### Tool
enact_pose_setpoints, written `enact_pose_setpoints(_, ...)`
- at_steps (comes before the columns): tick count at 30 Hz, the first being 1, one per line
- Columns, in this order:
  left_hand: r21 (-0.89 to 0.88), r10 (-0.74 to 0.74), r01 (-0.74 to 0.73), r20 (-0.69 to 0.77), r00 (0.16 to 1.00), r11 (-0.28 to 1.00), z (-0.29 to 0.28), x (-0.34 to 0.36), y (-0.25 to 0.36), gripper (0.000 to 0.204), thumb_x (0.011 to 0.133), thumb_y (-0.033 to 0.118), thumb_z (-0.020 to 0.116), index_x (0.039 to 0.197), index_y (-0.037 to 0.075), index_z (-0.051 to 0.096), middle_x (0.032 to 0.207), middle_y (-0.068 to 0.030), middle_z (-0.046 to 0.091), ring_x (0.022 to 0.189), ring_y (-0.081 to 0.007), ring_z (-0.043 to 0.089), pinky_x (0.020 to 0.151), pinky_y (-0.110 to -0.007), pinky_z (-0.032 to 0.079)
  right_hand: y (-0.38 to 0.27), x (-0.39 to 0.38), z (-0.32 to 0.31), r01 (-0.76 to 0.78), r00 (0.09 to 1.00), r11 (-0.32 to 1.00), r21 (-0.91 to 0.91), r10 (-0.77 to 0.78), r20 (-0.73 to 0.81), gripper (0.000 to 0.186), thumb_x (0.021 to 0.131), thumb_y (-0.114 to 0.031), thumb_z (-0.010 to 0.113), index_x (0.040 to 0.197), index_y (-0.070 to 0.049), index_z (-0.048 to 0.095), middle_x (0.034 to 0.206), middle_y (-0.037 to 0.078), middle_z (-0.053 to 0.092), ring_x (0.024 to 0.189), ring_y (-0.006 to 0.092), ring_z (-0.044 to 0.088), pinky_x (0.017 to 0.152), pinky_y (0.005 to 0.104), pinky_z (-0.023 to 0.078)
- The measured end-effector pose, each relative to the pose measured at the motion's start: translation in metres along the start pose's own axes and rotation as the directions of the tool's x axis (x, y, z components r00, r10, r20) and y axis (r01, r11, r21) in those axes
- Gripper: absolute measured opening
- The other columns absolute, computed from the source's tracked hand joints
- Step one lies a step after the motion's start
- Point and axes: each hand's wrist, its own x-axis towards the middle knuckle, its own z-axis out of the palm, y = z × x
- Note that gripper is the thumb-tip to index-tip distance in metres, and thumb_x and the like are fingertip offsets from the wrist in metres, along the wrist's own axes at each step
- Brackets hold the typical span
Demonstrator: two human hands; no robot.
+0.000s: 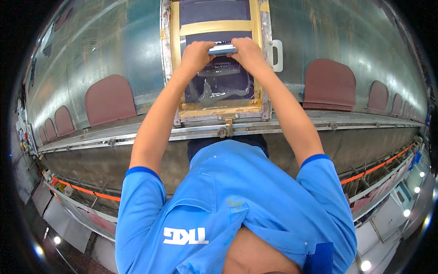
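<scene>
Both my hands grip a squeegee (222,49) with a pale handle, one at each end. My left hand (197,55) closes round its left end and my right hand (248,52) round its right end. Beneath them lies a screen printing frame (267,91), its dark mesh (194,86) edged and crossed with yellow tape (214,28). Glossy clear ink or paste (214,93) is smeared over the mesh on the near side of the squeegee. The squeegee's lower edge is hidden, so I cannot tell whether it touches the mesh.
A long metal-topped table (150,91) stretches to both sides. Reddish-brown curved pieces (111,100) lie along it in a row, with more (329,84) on the right. A white handle (276,55) sticks out beside the frame. A metal rail (292,128) with a clamp (226,127) follows the near edge.
</scene>
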Motion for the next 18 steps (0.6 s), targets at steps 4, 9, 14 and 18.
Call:
enact_pose_setpoints(4,0.006,0.067,-0.067,0.007,0.998,0.998,0.024,-0.07,0.018,0.03,0.076,0.008,0.071,0.103,0.018,0.075,0.095,-0.0116,0.073,0.092,-0.0348,0.069,0.081,-0.046,0.056,-0.023,-0.075,0.016,-0.001,0.999,1.0,-0.004,0.001,-0.04,0.022,0.073,-0.007,0.075,0.089,-0.008,0.06,0.089,0.012,0.062,0.09,0.0338,0.061,0.077,0.0461,0.053)
enact_pose_setpoints(9,-0.054,-0.014,0.02,0.104,0.995,0.998,0.006,-0.073,0.027,0.031,0.076,0.011,0.077,0.107,0.015,0.075,0.096,-0.0137,0.073,0.091,-0.0369,0.069,0.08,-0.046,0.056,-0.029,-0.089,-0.018,-0.177,0.983,0.877,0.447,0.178,0.039,0.046,0.078,-0.031,0.083,0.114,-0.008,0.065,0.105,0.015,0.066,0.099,0.0326,0.062,0.087,0.0448,0.052)
enact_pose_setpoints(14,-0.039,0.033,-0.034,-0.029,0.999,0.999,-0.021,-0.008,-0.015,0.037,0.075,0.016,0.082,0.111,0.012,0.074,0.098,-0.0183,0.073,0.092,-0.039,0.069,0.081,-0.044,0.056,0.087,-0.062,-0.021,-0.356,0.801,0.884,0.302,0.456,-0.389,0.048,0.087,-0.036,0.076,0.126,-0.012,0.064,0.119,0.017,0.065,0.105,0.0343,0.063,0.089,0.0435,0.05)
enact_pose_setpoints(18,-0.042,-0.011,0.012,0.008,1.0,0.999,-0.027,-0.013,0.003,0.037,0.076,0.012,0.078,0.113,0.012,0.074,0.1,-0.017,0.073,0.095,-0.0384,0.069,0.084,-0.042,0.056,0.119,-0.047,0.003,-0.361,0.777,0.768,0.529,0.561,-0.285,0.034,0.089,-0.031,0.072,0.12,-0.016,0.068,0.104,0.017,0.069,0.092,0.0324,0.066,0.081,0.0435,0.051)
